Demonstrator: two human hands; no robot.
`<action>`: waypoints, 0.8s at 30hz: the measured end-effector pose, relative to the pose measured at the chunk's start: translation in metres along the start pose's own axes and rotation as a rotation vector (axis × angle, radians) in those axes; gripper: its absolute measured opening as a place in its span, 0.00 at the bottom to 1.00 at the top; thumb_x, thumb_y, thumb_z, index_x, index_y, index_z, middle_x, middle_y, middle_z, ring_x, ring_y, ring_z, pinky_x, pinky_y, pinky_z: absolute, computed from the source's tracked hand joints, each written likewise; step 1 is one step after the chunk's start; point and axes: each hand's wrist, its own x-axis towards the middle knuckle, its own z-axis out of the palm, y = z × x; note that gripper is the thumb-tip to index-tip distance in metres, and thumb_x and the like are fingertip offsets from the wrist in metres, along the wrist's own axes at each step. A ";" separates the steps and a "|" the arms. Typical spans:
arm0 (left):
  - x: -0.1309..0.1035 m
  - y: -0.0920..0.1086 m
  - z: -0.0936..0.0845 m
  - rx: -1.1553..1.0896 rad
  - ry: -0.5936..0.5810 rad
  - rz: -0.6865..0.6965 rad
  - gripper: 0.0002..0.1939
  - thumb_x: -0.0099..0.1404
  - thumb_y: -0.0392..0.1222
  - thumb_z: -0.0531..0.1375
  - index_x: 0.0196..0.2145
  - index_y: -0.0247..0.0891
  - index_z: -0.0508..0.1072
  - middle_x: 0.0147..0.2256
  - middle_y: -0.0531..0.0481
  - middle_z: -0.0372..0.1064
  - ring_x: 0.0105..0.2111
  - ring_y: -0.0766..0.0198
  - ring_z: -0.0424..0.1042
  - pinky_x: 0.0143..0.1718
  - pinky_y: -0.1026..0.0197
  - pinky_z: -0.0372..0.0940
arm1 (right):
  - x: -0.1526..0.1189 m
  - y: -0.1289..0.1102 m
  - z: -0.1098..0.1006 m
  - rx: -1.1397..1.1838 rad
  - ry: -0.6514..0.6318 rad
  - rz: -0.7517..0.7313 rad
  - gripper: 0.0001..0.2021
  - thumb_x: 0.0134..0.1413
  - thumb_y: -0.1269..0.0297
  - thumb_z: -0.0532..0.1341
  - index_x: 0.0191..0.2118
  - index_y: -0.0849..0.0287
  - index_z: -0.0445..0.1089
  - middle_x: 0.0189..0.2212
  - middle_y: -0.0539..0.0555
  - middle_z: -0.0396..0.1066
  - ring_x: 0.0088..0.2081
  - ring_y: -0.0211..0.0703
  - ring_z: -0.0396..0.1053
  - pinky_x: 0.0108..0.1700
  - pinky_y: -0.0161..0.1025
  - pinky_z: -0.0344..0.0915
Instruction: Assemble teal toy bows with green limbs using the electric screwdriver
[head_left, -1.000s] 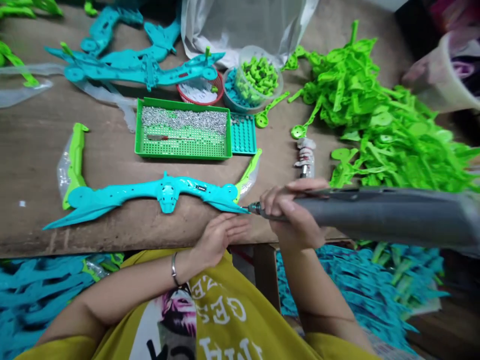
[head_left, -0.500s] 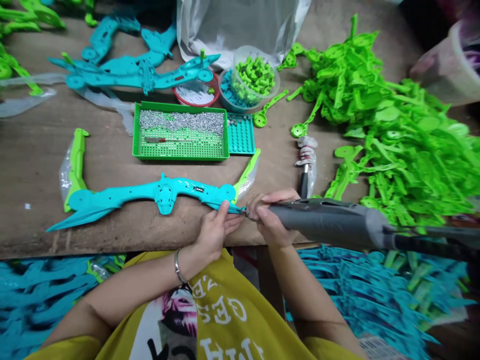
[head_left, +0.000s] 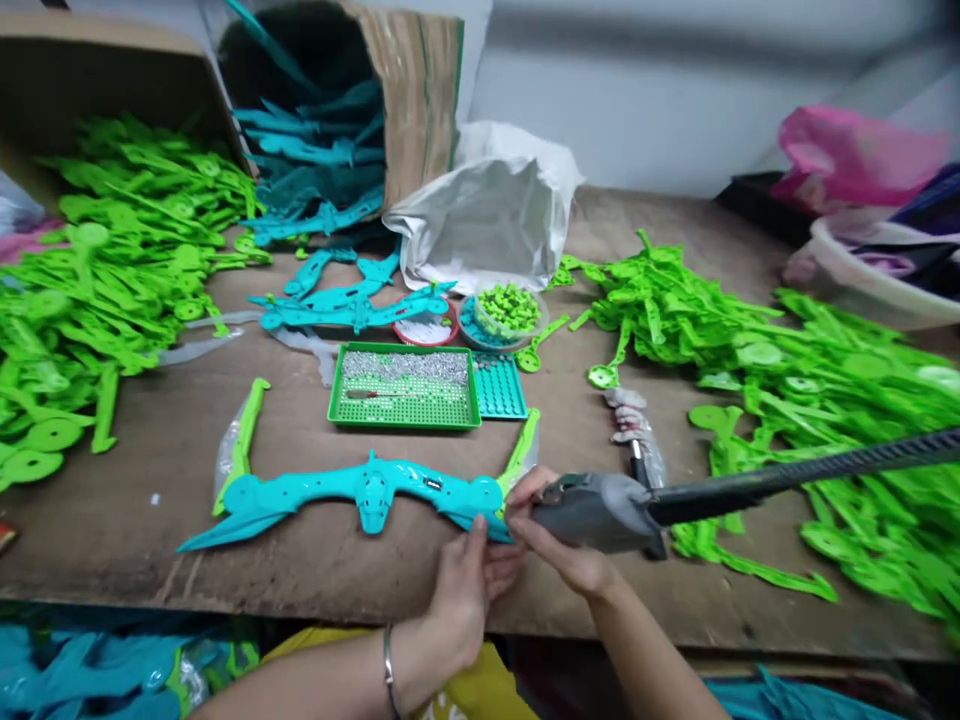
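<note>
A toy bow with a blue body (head_left: pixel 315 487) and green end arms lies on the table in front of me. My left hand (head_left: pixel 469 580) grips the blue body's right tip, thumb on top and fingers along its near side. Wrapped round the front of a dark grey electric screwdriver (head_left: pixel 592 512) is my right hand (head_left: pixel 551 530), right beside that tip. The screwdriver's bit is hidden by the fingers, so contact with the bow cannot be made out. A thick dark cord runs from its rear to the right.
Beyond the bow sits a green tray (head_left: pixel 405 408) of screws, with a small screwdriver (head_left: pixel 367 395) in it. Green parts pile up at right (head_left: pixel 675 310) and left (head_left: pixel 142 220). A hammer-like tool with a wrapped end (head_left: pixel 628 415) lies right of the bow.
My view has tilted up, showing more of the table's back. The electric screwdriver's rear has swung away from me. Both hands stay at the bow's right tip.
</note>
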 end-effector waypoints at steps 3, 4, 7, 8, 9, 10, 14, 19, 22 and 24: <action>-0.005 0.002 -0.007 0.232 -0.123 -0.147 0.37 0.44 0.73 0.67 0.34 0.33 0.74 0.30 0.41 0.77 0.29 0.58 0.77 0.35 0.58 0.67 | 0.019 -0.012 -0.003 0.153 -0.048 -0.076 0.15 0.55 0.61 0.65 0.47 0.54 0.65 0.21 0.45 0.65 0.22 0.38 0.63 0.25 0.38 0.62; -0.009 0.008 -0.008 0.341 -0.207 -0.202 0.35 0.43 0.72 0.67 0.31 0.34 0.73 0.26 0.43 0.75 0.25 0.60 0.74 0.30 0.59 0.65 | 0.027 -0.014 -0.003 0.195 -0.038 -0.097 0.18 0.54 0.62 0.66 0.49 0.54 0.64 0.21 0.45 0.66 0.22 0.38 0.63 0.25 0.38 0.62; -0.029 0.045 -0.009 0.606 -0.387 -0.120 0.26 0.52 0.67 0.64 0.26 0.37 0.71 0.19 0.50 0.68 0.17 0.64 0.66 0.23 0.61 0.60 | 0.053 -0.019 0.004 0.247 -0.029 -0.100 0.21 0.52 0.60 0.67 0.51 0.54 0.63 0.23 0.45 0.67 0.24 0.39 0.64 0.26 0.39 0.63; -0.036 0.065 -0.009 0.677 -0.351 0.026 0.23 0.56 0.63 0.63 0.27 0.38 0.71 0.19 0.52 0.67 0.18 0.66 0.64 0.23 0.62 0.59 | 0.061 -0.021 0.007 0.249 -0.041 -0.085 0.22 0.51 0.59 0.68 0.51 0.54 0.63 0.23 0.46 0.67 0.25 0.39 0.65 0.27 0.39 0.63; -0.042 0.087 -0.009 0.759 -0.291 0.212 0.19 0.61 0.59 0.61 0.28 0.39 0.72 0.20 0.52 0.67 0.19 0.65 0.64 0.24 0.62 0.60 | 0.068 -0.022 0.010 0.249 -0.056 -0.070 0.22 0.51 0.58 0.68 0.50 0.55 0.63 0.24 0.46 0.67 0.25 0.39 0.65 0.27 0.39 0.63; -0.045 0.109 -0.009 0.864 -0.224 0.428 0.16 0.64 0.55 0.59 0.30 0.40 0.74 0.23 0.50 0.70 0.23 0.64 0.67 0.29 0.60 0.62 | 0.074 -0.023 0.013 0.245 -0.071 -0.055 0.23 0.50 0.58 0.68 0.50 0.55 0.63 0.24 0.46 0.67 0.25 0.39 0.65 0.27 0.38 0.63; -0.033 0.176 -0.012 1.081 -0.055 0.859 0.12 0.63 0.44 0.62 0.45 0.42 0.76 0.39 0.45 0.75 0.42 0.55 0.72 0.49 0.51 0.63 | 0.085 -0.029 0.022 0.209 -0.126 -0.058 0.24 0.48 0.60 0.68 0.51 0.55 0.63 0.27 0.47 0.69 0.28 0.40 0.67 0.31 0.40 0.66; 0.015 0.164 -0.002 1.002 -0.219 0.812 0.44 0.51 0.44 0.71 0.63 0.40 0.61 0.58 0.37 0.65 0.60 0.45 0.62 0.62 0.43 0.54 | 0.080 -0.038 0.011 -0.018 -0.254 -0.086 0.31 0.45 0.66 0.66 0.58 0.55 0.62 0.41 0.54 0.73 0.37 0.42 0.72 0.39 0.41 0.72; 0.032 0.144 0.012 0.903 -0.279 0.773 0.34 0.54 0.45 0.70 0.57 0.40 0.68 0.51 0.39 0.70 0.54 0.47 0.67 0.60 0.45 0.57 | 0.086 -0.036 -0.013 -0.239 -0.110 -0.069 0.24 0.44 0.66 0.67 0.51 0.58 0.69 0.43 0.57 0.75 0.45 0.49 0.73 0.47 0.48 0.72; 0.035 0.137 0.021 0.876 -0.274 0.760 0.22 0.59 0.46 0.66 0.50 0.40 0.72 0.46 0.42 0.73 0.51 0.49 0.69 0.58 0.46 0.59 | 0.104 -0.029 -0.034 -0.260 0.168 0.001 0.18 0.44 0.62 0.68 0.44 0.59 0.71 0.38 0.57 0.76 0.41 0.50 0.74 0.44 0.48 0.73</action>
